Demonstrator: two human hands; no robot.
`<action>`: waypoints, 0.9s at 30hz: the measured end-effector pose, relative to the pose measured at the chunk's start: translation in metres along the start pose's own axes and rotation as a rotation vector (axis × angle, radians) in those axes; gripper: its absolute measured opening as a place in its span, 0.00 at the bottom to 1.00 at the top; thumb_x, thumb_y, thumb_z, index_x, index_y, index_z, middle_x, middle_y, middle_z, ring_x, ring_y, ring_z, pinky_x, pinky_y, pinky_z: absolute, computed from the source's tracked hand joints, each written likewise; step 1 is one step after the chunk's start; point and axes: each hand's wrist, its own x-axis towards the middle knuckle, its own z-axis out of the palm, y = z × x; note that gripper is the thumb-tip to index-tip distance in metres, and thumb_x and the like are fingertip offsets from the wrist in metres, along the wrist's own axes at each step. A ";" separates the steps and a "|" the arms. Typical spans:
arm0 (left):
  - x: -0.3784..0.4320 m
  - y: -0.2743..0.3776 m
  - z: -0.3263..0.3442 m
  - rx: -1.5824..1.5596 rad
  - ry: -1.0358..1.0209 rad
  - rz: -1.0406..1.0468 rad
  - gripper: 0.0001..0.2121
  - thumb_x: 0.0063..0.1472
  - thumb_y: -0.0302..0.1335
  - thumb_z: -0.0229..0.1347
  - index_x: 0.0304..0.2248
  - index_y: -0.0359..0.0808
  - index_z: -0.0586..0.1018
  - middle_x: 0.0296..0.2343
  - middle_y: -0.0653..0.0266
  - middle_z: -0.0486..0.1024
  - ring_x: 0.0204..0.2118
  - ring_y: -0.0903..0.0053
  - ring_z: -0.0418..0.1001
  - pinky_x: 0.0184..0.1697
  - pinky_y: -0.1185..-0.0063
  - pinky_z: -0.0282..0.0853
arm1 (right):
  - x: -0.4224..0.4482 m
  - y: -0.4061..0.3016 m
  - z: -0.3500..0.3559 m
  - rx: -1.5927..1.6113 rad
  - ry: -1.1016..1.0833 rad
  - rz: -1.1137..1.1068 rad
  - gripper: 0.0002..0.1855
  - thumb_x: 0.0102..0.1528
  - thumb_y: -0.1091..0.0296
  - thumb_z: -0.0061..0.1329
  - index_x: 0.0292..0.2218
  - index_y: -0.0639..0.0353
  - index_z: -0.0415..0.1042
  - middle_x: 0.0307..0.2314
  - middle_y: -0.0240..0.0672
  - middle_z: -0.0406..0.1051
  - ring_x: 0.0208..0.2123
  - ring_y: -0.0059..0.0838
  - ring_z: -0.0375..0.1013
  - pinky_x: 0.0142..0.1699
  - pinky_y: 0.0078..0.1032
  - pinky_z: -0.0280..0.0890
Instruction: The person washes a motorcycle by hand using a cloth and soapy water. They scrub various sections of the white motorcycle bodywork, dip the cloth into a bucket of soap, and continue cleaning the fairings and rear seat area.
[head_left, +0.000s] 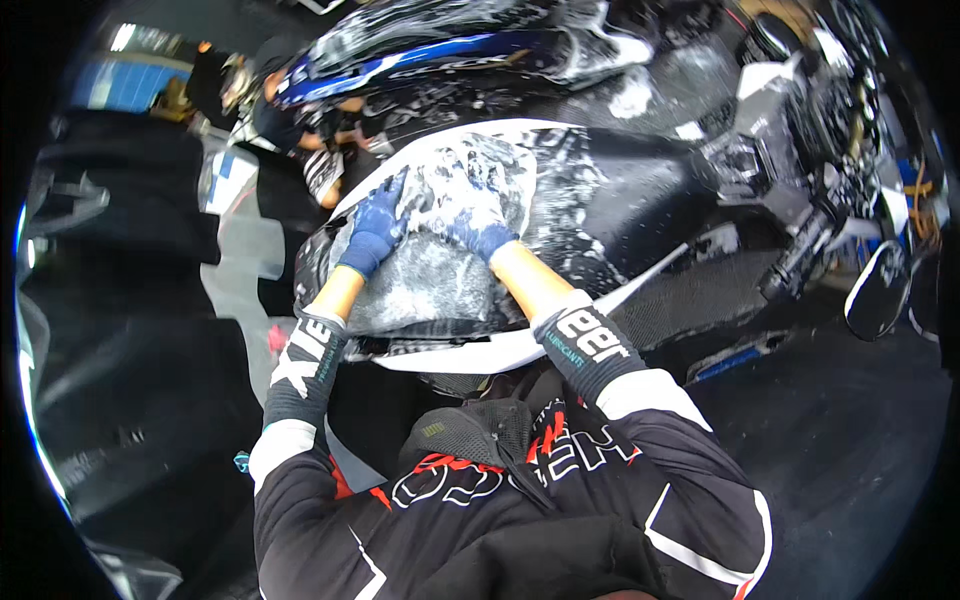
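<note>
A black scooter seat lies before me, its rear part coated in white foam and its dark front part only partly spotted with it. My left hand, in a blue glove, rests flat near the seat's rear edge with nothing seen in it. Beside it, my right hand presses on the seat in a blue glove thickly covered with foam. The foam hides its fingers, so I cannot tell whether it holds a cloth or sponge. White body trim runs along the near side.
Right of the seat are the handlebar grip and a mirror. A second, foamy vehicle with a blue panel stands beyond. At the upper left another person crouches near its end. Dark sheeting spreads on the left.
</note>
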 end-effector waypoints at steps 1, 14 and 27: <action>0.020 0.020 0.002 -0.044 -0.033 0.004 0.32 0.61 0.43 0.49 0.63 0.50 0.55 0.56 0.44 0.62 0.54 0.48 0.63 0.56 0.59 0.60 | -0.007 0.019 -0.018 -0.261 0.135 -0.091 0.41 0.50 0.36 0.49 0.60 0.39 0.59 0.63 0.40 0.50 0.65 0.44 0.45 0.67 0.48 0.37; 0.326 0.306 0.177 -0.503 -0.480 0.522 0.26 0.67 0.44 0.41 0.58 0.38 0.64 0.58 0.52 0.62 0.61 0.63 0.59 0.63 0.72 0.52 | -0.033 0.335 -0.242 -0.048 0.346 0.338 0.28 0.61 0.51 0.35 0.58 0.54 0.62 0.59 0.41 0.56 0.63 0.41 0.49 0.67 0.34 0.41; 0.245 0.516 0.113 0.053 -0.125 0.604 0.40 0.46 0.66 0.53 0.52 0.46 0.74 0.53 0.46 0.67 0.54 0.54 0.67 0.56 0.55 0.58 | -0.150 0.494 -0.175 -0.265 0.894 0.378 0.32 0.61 0.54 0.36 0.61 0.63 0.53 0.60 0.48 0.52 0.64 0.45 0.47 0.69 0.36 0.37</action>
